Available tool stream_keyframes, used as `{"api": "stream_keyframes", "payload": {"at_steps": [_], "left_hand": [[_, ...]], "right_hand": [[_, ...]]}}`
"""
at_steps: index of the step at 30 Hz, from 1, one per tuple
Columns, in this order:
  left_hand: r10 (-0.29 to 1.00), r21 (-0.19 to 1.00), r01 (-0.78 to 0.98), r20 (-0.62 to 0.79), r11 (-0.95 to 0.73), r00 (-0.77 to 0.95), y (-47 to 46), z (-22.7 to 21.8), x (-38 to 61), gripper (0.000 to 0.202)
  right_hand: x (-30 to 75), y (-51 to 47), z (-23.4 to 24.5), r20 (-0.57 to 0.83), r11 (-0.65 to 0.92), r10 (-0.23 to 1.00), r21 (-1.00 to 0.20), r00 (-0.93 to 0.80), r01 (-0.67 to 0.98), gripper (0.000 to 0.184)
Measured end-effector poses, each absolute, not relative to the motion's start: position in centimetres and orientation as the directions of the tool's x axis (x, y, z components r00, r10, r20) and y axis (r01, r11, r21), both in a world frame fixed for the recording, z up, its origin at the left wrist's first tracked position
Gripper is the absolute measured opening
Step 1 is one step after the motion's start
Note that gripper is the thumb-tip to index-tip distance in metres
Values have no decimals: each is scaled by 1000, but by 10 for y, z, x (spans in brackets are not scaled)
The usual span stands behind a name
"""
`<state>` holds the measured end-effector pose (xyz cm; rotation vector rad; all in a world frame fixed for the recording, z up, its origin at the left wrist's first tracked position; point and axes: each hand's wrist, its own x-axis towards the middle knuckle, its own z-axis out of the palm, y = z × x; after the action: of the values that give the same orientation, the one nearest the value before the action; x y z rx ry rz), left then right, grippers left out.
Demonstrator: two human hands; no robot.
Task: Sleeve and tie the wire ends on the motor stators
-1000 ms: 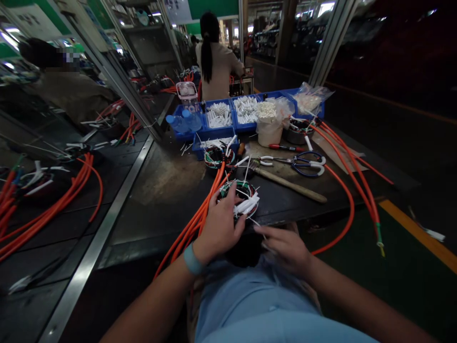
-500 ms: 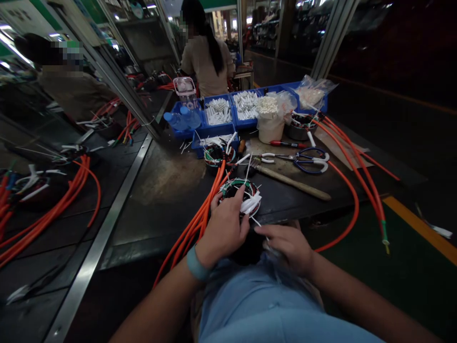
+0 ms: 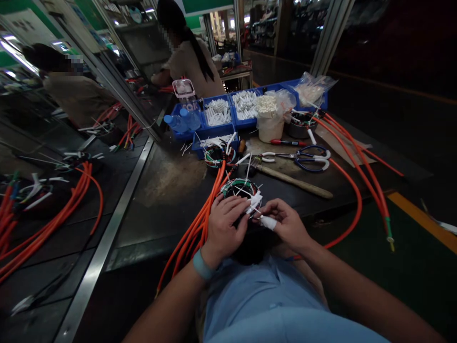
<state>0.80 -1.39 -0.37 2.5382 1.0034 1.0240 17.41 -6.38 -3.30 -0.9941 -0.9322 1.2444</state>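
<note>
A wire-wound motor stator (image 3: 231, 183) stands at the near edge of the bench, with thin white ties sticking out of its ring. White sleeving (image 3: 254, 202) is bunched on its near right side. Curled over the near left rim, my left hand (image 3: 226, 221) grips the stator, its fingertips at the sleeving. Just right of the sleeving, my right hand (image 3: 285, 223) is closed in a pinch on a thin white tie (image 3: 257, 211). A white wrap (image 3: 268, 222) covers the right thumb. Both hands hide the stator's near side.
Orange cables (image 3: 194, 224) run down left of the stator. Behind are another stator (image 3: 214, 155), scissors (image 3: 312, 158), a wooden-handled tool (image 3: 296, 182) and a red marker (image 3: 287, 142). Blue bins (image 3: 217, 125) hold white tubes. Two co-workers (image 3: 193, 62) are beyond, left and ahead.
My right hand has moved up and left to the stator, its white-wrapped thumb now showing. My left index finger has drawn back from over the ring. The co-worker ahead has leaned left.
</note>
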Motion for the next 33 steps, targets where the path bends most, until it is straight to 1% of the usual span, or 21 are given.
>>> {"api": "stream_keyframes", "payload": {"at_steps": [3, 6, 8, 10, 11, 12, 13, 14, 15, 16, 17, 19, 21, 23, 24, 26, 28, 29, 30, 31, 33], "left_hand": [[652, 418, 503, 541, -757, 532, -13, -5, 7, 24], [638, 404, 496, 543, -769, 546, -12, -7, 5, 25], [627, 398, 487, 549, -777, 552, -11, -8, 4, 26], [624, 400, 481, 553, -780, 552, -11, -8, 4, 26], [622, 403, 476, 554, -782, 553, -11, -8, 4, 26], [621, 406, 472, 551, -783, 557, -11, -7, 4, 25], [623, 409, 471, 541, -781, 565, -11, -6, 4, 26], [633, 412, 480, 522, -774, 572, -12, -4, 5, 27], [650, 410, 504, 496, -760, 576, -11, -2, 6, 29], [672, 402, 538, 461, -740, 580, -11, -1, 6, 31], [693, 390, 573, 421, -721, 586, -10, 1, 7, 30], [710, 361, 612, 356, -704, 607, -7, 3, 7, 22], [692, 349, 599, 328, -721, 643, -3, 4, 6, 17], [672, 347, 577, 325, -739, 665, 1, 5, 4, 18], [668, 342, 575, 320, -743, 672, 2, 5, 3, 19], [662, 323, 580, 301, -748, 686, 2, 7, 3, 20], [662, 290, 596, 282, -749, 694, 1, 9, 4, 19], [663, 271, 606, 279, -748, 694, -1, 10, 5, 19], [666, 252, 617, 283, -746, 690, -2, 10, 6, 22], [672, 234, 631, 295, -740, 679, -3, 9, 8, 28], [686, 209, 660, 338, -722, 644, -4, 5, 11, 38]], "right_hand": [[171, -60, -33, 32, 67, 990, -962, 134, -264, 34], [167, -52, -32, 37, 60, 983, -990, 177, -124, 31], [167, -47, -28, 72, 61, 977, -996, 198, 61, 24], [169, -45, -23, 204, 139, 968, -920, 148, 366, 13], [172, -45, -19, 302, 215, 951, -811, 74, 544, 6], [175, -45, -15, 397, 305, 917, -646, -32, 699, 2], [178, -44, -11, 474, 394, 866, -446, -161, 804, 5], [182, -43, -6, 526, 472, 799, -246, -292, 847, 10], [185, -42, -1, 555, 534, 723, -72, -411, 842, 16], [187, -39, 4, 578, 586, 639, 62, -507, 808, 22], [188, -34, 8, 587, 622, 565, 160, -581, 766, 27], [189, -21, 15, 588, 652, 474, 265, -655, 710, 32], [187, -3, 19, 563, 650, 492, 269, -664, 710, 30], [187, 12, 21, 491, 645, 591, 188, -640, 741, 23], [187, 17, 21, 447, 637, 650, 120, -614, 762, 20], [190, 20, 23, 349, 596, 769, -88, -535, 798, 15], [194, 15, 25, 267, 557, 830, -326, -490, 764, 13], [195, 11, 27, 237, 552, 833, -405, -500, 729, 14], [196, 7, 28, 219, 562, 824, -432, -523, 705, 15], [195, 4, 28, 212, 584, 809, -402, -548, 706, 14], [192, 0, 27, 229, 625, 780, -228, -583, 747, 11]]}}
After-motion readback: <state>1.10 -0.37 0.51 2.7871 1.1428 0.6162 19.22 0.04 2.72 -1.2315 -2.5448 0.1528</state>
